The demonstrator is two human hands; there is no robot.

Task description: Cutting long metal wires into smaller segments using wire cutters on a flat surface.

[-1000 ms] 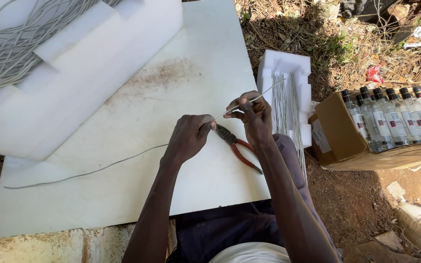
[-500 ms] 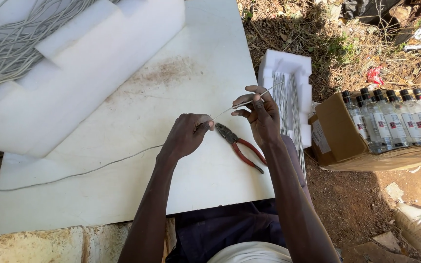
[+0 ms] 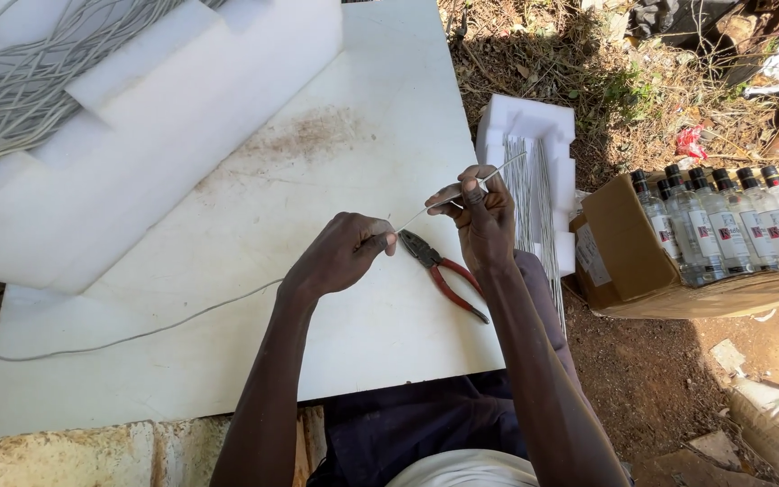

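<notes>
Wire [image 3: 182, 320] pinched by both hands, left [image 3: 340, 252] & right [image 3: 480, 212], over white board [image 3: 335, 162], outdoors on dirt

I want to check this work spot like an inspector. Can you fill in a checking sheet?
Surface: flat white board, brown smudge near its middle.
Job's things: thin grey wire stretched across the board; red-handled pliers lying on it.
Clutter: white foam block; foam tray of cut wire pieces.
Grippers: left hand and right hand pinch the wire.
Cables: grey wire bundle, top left.
Surroundings: cardboard box of clear bottles, bare dirt, dry grass.
</notes>
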